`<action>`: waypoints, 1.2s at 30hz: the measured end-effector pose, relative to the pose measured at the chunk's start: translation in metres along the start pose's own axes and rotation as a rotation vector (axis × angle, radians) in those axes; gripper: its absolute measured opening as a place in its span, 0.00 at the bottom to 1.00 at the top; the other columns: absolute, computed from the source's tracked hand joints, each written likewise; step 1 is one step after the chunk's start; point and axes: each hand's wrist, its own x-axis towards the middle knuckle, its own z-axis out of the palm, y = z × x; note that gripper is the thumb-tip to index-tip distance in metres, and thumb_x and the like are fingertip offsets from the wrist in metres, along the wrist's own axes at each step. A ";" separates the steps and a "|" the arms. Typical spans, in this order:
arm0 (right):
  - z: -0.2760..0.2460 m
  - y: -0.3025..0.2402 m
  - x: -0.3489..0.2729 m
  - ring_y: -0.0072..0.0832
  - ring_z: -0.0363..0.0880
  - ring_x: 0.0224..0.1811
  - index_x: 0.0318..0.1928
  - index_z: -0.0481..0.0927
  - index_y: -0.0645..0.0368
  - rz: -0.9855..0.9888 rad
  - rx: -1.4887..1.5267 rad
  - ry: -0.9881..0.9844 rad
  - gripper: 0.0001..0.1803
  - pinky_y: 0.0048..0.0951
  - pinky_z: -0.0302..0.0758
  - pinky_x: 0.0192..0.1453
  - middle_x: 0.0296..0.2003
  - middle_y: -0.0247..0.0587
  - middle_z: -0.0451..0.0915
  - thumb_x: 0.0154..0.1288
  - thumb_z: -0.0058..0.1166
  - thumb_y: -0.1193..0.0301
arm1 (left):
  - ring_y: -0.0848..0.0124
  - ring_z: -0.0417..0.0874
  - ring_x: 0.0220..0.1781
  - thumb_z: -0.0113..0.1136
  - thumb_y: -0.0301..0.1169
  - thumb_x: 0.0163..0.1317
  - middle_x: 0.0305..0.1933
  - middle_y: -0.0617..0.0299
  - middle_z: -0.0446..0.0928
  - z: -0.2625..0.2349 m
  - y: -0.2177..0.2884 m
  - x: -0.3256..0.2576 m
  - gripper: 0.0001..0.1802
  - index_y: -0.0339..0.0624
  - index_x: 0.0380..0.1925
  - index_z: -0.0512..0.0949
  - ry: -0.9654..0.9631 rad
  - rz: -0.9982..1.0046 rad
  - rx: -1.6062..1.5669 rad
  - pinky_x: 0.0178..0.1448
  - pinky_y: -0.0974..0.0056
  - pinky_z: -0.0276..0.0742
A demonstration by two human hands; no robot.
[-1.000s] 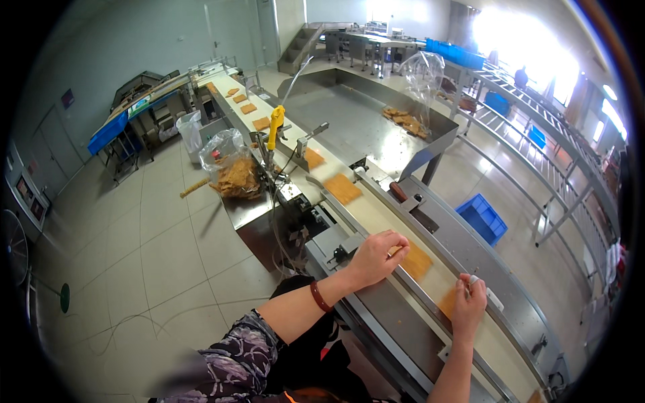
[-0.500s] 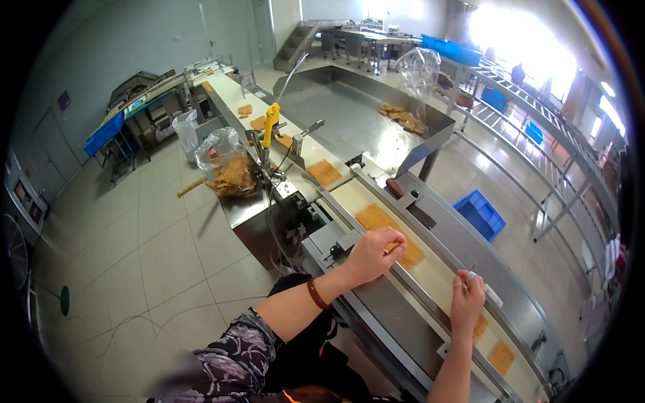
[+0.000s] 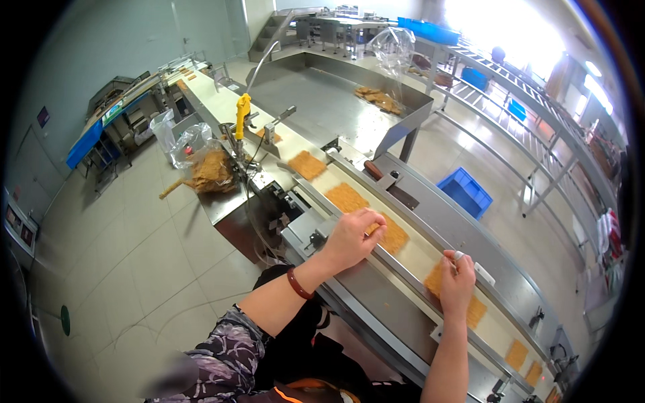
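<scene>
Clear plastic bag (image 3: 201, 158) beside conveyor (image 3: 416, 258)

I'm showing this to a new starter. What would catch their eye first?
The long conveyor belt running diagonally, dotted with square orange-brown wafer sheets. The left hand and right hand each rest on a sheet on it. Further up, a yellow-handled fixture stands beside a clear bag of broken pieces.

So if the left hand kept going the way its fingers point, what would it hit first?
Most likely the tan square cake on the belt; the left hand has its fingertips right at the cake's near edge. Whether they already touch is unclear from this view.
</scene>
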 end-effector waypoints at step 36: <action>-0.195 0.028 -0.070 0.44 0.78 0.60 0.52 0.84 0.52 0.569 -0.980 -0.282 0.26 0.48 0.79 0.62 0.57 0.42 0.81 0.59 0.68 0.52 | 0.60 0.76 0.74 0.63 0.48 0.70 0.64 0.59 0.81 0.064 0.067 -0.016 0.23 0.46 0.56 0.81 -0.650 0.436 0.349 0.79 0.46 0.63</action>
